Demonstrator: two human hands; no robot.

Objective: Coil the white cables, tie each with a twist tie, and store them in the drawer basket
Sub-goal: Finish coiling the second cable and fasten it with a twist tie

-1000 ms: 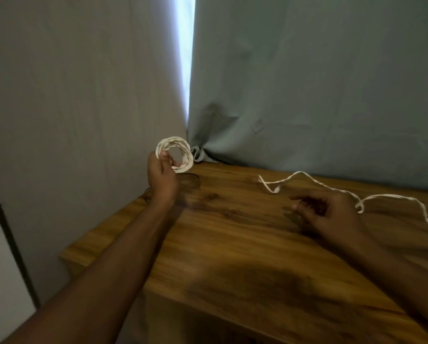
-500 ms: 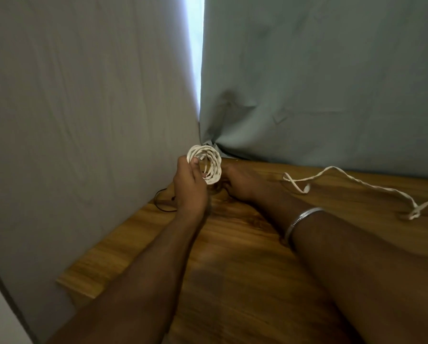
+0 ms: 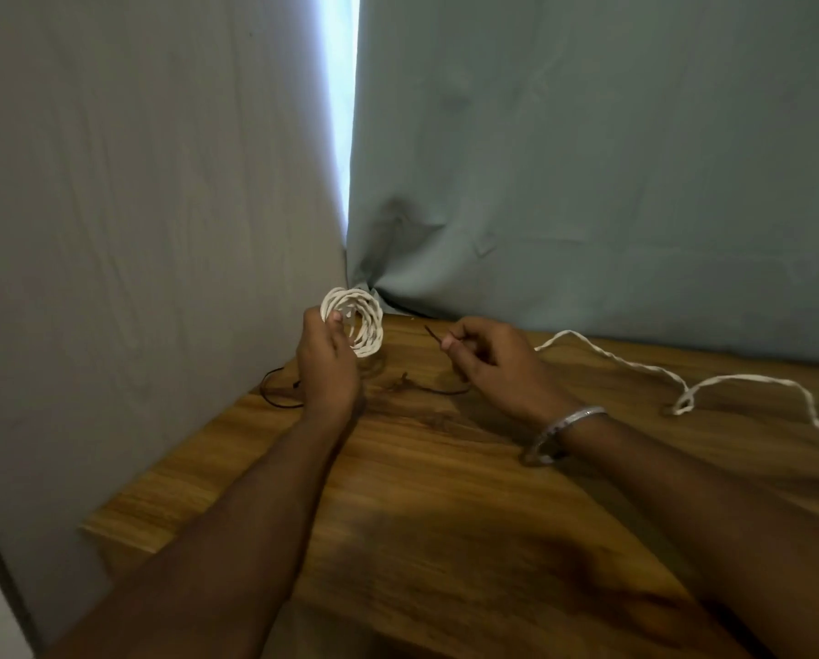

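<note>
Two hands over the table (image 3: 445,492): the left hand (image 3: 324,368) grips the coiled white cable (image 3: 355,321) upright above the table's far corner, the right hand (image 3: 493,363) pinches a dark twist tie (image 3: 432,334) just beside that coil. A loose white cable (image 3: 636,368) trails off to the right.

Wooden tabletop (image 3: 445,468); grey-blue curtains (image 3: 588,159) behind; silver bangle (image 3: 559,428).

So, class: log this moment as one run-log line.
left hand: holds coil | right hand: pinches tie | second cable: loose on table
</note>
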